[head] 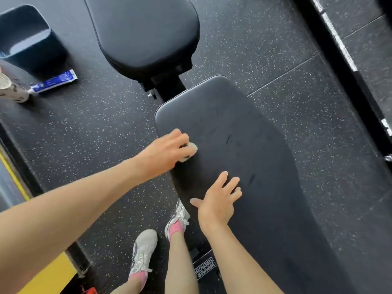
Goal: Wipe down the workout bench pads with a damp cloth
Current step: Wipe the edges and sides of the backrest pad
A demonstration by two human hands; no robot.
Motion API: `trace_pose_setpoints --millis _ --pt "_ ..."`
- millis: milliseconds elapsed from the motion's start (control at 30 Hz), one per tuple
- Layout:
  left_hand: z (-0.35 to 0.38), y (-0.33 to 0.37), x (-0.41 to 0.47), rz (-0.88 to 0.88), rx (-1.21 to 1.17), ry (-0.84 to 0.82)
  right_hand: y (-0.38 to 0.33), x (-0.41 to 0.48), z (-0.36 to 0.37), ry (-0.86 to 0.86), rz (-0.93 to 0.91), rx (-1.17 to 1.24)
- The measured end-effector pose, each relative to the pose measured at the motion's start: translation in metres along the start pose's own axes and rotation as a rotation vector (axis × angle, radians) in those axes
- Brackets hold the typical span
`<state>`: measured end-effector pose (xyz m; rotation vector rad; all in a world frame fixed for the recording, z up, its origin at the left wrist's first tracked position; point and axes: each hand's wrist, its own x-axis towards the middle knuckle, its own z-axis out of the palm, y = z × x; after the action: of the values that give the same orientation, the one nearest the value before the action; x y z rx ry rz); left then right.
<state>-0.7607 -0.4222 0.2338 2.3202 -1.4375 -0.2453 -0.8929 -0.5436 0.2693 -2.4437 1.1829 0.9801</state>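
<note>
Cloth (189, 151), bunched in the left hand (163, 152), presses the long pad (254, 145) beside its left edge; right hand (218, 200) rests flat, fingers spread.

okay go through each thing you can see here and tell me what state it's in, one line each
left hand: closed on the cloth, pressing it to the long pad
cloth: bunched, mostly hidden under the hand
right hand: open, flat on the long pad
long pad: smudged, streaky
short pad: untouched

Bare forearms, white sneakers (142, 254) with dark stripes, pink socks (175, 228)
</note>
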Motion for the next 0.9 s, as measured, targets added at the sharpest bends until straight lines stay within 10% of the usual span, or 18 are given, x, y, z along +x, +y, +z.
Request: trace_pose_setpoints --millis 133,333,500,667,800,900 --pt "-0.002 -0.008 0.032 -0.796 -0.147 0.351 0.003 0.001 -0.01 -0.017 -0.035 -0.021" --pt "-0.002 0.013 0.021 0.215 0.047 -0.111 0.022 0.012 -0.028 0.214 -0.094 0.091" --pt "-0.004 -0.001 0.034 -0.803 -0.121 0.304 0.034 0.031 -0.034 0.273 -0.075 0.137" --pt "-0.006 0.009 0.058 -0.099 0.036 -0.074 0.043 0.035 -0.039 0.283 -0.072 0.098" --pt "-0.021 -0.022 0.063 -0.732 -0.076 0.227 0.047 0.035 -0.036 0.277 -0.094 0.077" --pt "-0.008 0.011 0.061 -0.285 0.043 0.018 0.048 0.034 -0.034 0.266 -0.095 0.07"
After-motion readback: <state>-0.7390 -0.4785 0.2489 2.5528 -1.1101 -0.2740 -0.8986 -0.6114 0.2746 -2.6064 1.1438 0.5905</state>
